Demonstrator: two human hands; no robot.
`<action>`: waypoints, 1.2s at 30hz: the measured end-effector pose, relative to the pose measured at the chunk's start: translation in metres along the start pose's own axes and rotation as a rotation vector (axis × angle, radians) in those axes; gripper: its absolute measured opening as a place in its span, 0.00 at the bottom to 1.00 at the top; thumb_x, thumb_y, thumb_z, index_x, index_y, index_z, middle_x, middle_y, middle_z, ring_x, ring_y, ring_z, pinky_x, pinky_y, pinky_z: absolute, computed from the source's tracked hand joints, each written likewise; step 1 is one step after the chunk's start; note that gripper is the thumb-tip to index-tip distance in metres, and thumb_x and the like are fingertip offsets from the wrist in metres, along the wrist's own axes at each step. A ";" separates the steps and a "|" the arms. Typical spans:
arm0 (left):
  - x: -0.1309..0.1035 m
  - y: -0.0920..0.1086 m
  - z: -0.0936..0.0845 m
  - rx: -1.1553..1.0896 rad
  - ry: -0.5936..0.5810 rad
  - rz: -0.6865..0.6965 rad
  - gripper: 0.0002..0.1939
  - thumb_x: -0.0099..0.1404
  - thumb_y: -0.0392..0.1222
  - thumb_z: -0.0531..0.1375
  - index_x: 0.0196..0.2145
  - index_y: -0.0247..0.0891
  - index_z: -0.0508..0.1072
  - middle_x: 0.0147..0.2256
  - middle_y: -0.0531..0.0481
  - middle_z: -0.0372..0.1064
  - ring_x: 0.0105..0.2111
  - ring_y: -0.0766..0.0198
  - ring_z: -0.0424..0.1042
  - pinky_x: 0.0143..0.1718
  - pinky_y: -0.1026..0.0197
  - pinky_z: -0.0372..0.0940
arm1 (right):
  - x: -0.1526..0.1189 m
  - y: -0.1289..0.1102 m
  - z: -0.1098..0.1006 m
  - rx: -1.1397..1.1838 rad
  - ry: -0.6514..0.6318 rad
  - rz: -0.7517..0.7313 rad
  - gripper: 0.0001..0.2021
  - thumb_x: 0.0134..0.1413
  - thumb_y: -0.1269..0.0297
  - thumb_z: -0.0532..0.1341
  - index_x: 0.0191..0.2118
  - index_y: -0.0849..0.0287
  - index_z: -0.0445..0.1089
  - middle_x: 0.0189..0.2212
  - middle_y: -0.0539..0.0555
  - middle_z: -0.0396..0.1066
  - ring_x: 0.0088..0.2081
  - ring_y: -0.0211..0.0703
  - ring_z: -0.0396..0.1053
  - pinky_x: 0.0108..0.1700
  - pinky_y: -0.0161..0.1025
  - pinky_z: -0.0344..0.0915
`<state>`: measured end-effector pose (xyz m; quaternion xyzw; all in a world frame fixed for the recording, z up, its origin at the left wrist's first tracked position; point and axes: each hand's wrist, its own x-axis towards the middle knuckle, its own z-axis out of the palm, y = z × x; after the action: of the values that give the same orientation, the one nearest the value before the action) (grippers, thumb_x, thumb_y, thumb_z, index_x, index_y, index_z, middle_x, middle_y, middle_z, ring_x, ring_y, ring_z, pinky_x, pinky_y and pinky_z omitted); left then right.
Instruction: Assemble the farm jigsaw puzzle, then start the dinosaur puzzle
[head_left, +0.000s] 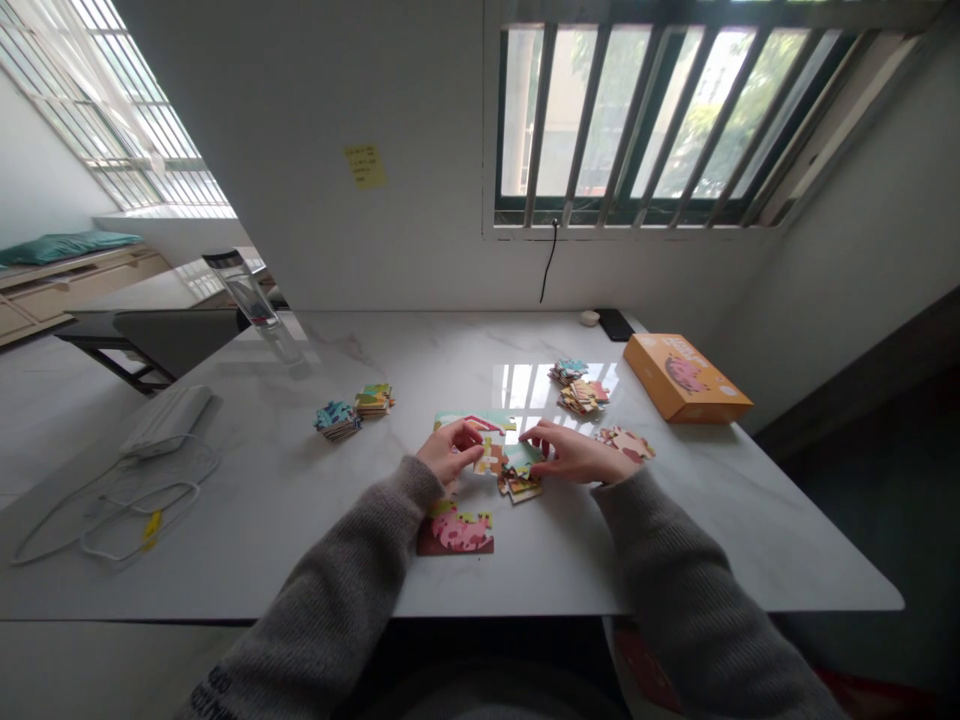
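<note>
Joined puzzle pieces form a pale green strip (450, 418) at the table's middle. My left hand (450, 448) bends over its left side, its fingertips at a brown and yellow piece (491, 455). On the right, my right hand (566, 452) has its thumb and fingers around a pale green piece (523, 457). Just below that piece lies a small pile of loose pieces (523, 488). Nearer the table's front edge is a joined pink and brown section (459, 532) showing a pig-like picture. My left hand's exact contact is too small to tell.
Stacks of pieces stand at left (337, 420) and upper right (583, 396); more pieces (626, 443) lie beside my right wrist. An orange box (684, 380), a black phone (615, 325), a bottle (244, 290) and a white cabled device (166, 422) rest around the white table (300, 560).
</note>
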<state>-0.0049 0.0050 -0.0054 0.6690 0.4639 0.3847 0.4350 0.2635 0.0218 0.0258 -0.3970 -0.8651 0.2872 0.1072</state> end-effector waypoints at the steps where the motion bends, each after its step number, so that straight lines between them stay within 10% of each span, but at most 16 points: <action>1: 0.000 -0.001 0.000 0.013 -0.008 -0.004 0.11 0.56 0.44 0.66 0.32 0.36 0.69 0.24 0.55 0.68 0.25 0.67 0.67 0.29 0.63 0.63 | 0.001 0.000 0.000 -0.016 0.007 0.004 0.23 0.53 0.60 0.67 0.55 0.60 0.70 0.43 0.57 0.71 0.38 0.44 0.70 0.41 0.39 0.69; 13: -0.010 0.004 -0.006 0.512 -0.090 0.013 0.06 0.56 0.42 0.66 0.30 0.39 0.74 0.25 0.55 0.71 0.28 0.62 0.70 0.40 0.57 0.64 | -0.001 0.001 -0.004 -0.090 0.108 0.041 0.15 0.50 0.61 0.69 0.44 0.60 0.71 0.39 0.55 0.71 0.36 0.42 0.67 0.37 0.36 0.64; 22: -0.005 -0.001 -0.003 0.722 -0.004 0.303 0.12 0.63 0.40 0.61 0.45 0.41 0.74 0.48 0.44 0.71 0.50 0.50 0.66 0.53 0.47 0.61 | 0.005 0.002 -0.005 0.144 0.235 0.053 0.12 0.66 0.57 0.49 0.37 0.57 0.64 0.28 0.50 0.66 0.28 0.39 0.63 0.32 0.36 0.61; 28: -0.001 -0.010 0.002 0.789 -0.049 0.381 0.24 0.66 0.42 0.58 0.60 0.39 0.65 0.59 0.40 0.63 0.60 0.49 0.61 0.62 0.45 0.55 | 0.032 0.014 0.010 -0.056 0.529 0.312 0.14 0.68 0.60 0.46 0.41 0.58 0.66 0.34 0.55 0.74 0.35 0.43 0.70 0.38 0.37 0.64; 36: -0.001 -0.023 0.002 0.940 -0.006 0.259 0.23 0.67 0.46 0.58 0.59 0.42 0.68 0.61 0.39 0.60 0.61 0.46 0.58 0.63 0.40 0.53 | 0.056 0.016 0.021 -0.239 0.531 0.483 0.14 0.69 0.60 0.48 0.45 0.55 0.70 0.38 0.60 0.75 0.39 0.50 0.73 0.38 0.40 0.63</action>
<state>-0.0097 0.0081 -0.0273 0.8464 0.4990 0.1825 0.0358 0.2276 0.0632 -0.0028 -0.6598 -0.7160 0.0883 0.2100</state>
